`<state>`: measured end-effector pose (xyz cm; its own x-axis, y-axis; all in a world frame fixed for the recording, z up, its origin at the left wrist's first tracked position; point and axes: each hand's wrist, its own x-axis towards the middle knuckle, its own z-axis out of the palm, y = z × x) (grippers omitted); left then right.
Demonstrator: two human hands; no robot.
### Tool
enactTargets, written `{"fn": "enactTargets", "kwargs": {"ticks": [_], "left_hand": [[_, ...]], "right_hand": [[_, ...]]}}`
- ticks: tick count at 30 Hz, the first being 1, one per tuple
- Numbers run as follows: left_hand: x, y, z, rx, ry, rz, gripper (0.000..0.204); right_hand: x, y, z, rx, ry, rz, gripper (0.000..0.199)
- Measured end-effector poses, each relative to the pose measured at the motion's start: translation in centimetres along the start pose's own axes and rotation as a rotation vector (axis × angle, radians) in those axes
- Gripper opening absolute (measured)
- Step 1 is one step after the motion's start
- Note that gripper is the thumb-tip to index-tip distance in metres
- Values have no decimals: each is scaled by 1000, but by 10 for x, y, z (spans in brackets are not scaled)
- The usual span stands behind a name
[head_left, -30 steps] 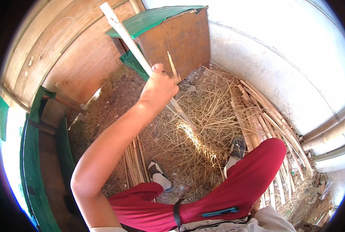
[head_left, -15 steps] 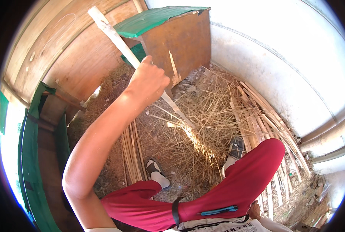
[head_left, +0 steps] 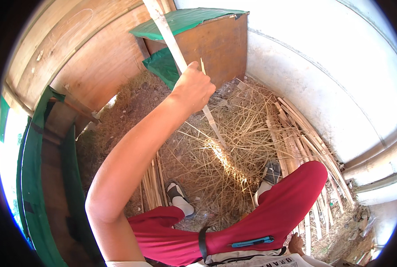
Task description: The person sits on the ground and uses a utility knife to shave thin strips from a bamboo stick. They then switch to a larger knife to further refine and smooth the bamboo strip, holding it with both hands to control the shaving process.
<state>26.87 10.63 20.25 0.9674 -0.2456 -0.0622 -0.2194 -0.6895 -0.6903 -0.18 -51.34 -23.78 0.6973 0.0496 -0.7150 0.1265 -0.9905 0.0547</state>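
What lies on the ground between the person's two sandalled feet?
In the head view, loose dry straw covers the ground between the left foot and the right foot; nothing else shows there.

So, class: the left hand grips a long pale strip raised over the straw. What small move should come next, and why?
Probably draw the strip a little further up and back. The left hand is closed around its middle, its lower end reaches down into the loose straw, and its upper end runs out of the picture's top. Lifting would likely free it. The right hand rests low by the hip.
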Motion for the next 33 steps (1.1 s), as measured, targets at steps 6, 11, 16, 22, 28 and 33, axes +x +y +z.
{"fn": "enactTargets", "kwargs": {"ticks": [6,11,16,22,28,33], "left_hand": [[0,3,0,39,12,-17,18],[2,7,7,3,87,-24,18],[5,18,-6,34,-3,-67,17],[11,21,-13,-1,-67,-62,16],[25,26,-20,44,-77,-70,17],[24,25,-18,23,-87,-85,18]], "right_hand": [[-34,-27,-81,42,326,117,22],[-44,-18,-114,141,345,277,28],[-48,5,-120,451,615,303,35],[1,22,-222,734,1097,162,51],[-40,-92,-408,1192,1159,-125,45],[25,-203,-419,971,853,-609,41]]}}
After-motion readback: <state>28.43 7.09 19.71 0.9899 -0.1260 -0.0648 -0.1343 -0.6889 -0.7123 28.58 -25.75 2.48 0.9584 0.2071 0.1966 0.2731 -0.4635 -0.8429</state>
